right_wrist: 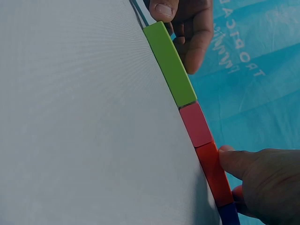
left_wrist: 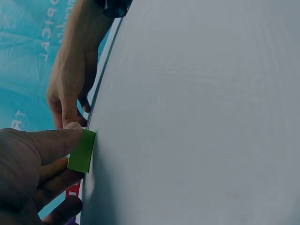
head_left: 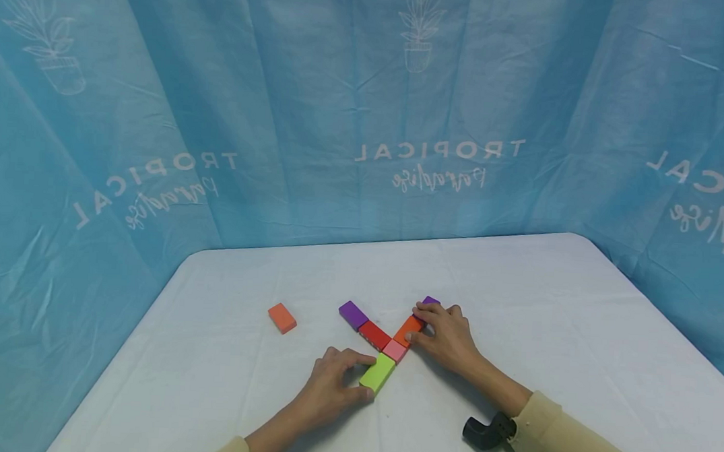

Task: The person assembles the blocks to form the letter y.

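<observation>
Blocks lie end to end on the white table in a Y shape. My left hand (head_left: 333, 383) pinches the lime-green block (head_left: 377, 373), the stem, between thumb and finger. The pink block (head_left: 395, 351) sits at the junction, touching the green one. My right hand (head_left: 448, 334) is at the right branch, its thumb against the orange block (head_left: 408, 330) and a finger reaching over the purple block (head_left: 431, 300) at the tip, partly hidden. On the left branch lie a red block (head_left: 374, 335) and another purple block (head_left: 353, 314). In the right wrist view, green, pink, orange and purple form one line.
A loose orange block (head_left: 282, 318) lies apart, left of the Y. Behind the white table (head_left: 226, 287) hangs a blue printed curtain (head_left: 319, 103). A black device (head_left: 488, 432) is at the right wrist.
</observation>
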A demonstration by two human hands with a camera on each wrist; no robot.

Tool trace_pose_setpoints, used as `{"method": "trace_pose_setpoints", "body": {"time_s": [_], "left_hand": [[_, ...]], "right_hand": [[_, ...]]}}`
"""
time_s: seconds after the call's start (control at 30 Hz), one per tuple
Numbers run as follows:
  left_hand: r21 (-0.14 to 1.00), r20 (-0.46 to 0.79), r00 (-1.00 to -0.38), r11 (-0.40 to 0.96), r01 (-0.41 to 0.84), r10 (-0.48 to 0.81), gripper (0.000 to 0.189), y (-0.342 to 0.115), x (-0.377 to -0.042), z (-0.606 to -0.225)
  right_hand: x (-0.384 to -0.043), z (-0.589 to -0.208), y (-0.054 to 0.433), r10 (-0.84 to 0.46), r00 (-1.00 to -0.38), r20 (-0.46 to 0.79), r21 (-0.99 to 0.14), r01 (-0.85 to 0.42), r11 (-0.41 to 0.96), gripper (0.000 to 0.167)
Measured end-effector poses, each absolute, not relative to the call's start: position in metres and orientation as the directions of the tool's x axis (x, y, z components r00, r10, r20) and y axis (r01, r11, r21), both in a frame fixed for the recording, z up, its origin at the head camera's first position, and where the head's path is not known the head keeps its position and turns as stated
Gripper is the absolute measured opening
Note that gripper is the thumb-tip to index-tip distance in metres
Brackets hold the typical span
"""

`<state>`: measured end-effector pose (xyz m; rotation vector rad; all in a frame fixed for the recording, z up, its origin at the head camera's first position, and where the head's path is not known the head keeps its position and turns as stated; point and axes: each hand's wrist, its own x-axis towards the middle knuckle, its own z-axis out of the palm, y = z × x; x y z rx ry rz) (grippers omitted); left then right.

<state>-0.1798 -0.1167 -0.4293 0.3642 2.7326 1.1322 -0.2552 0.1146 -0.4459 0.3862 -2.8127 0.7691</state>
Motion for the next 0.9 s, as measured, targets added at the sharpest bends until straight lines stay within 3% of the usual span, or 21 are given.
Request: {"method": "trace_pose_setpoints", "body": {"time_s": [0.67, 0.9], "left_hand": [[0.685, -0.031, -0.966, 0.709, 0.167, 0.257, 0.046, -0.112, -0.178, -0.423], [0.703, -0.001, -0.984, 0.700, 0.128, 0.180, 0.046, -0.123, -0.186, -0.413]], "right_hand": [[-0.256, -0.447, 0.115, -0.199, -0.945, 0.258, -0.466, -0.302, 0.832, 0.054], [-0.257, -0.447, 0.115, -0.200, -0.946, 0.256, -0.476, -0.304, 0.825, 0.054]]}}
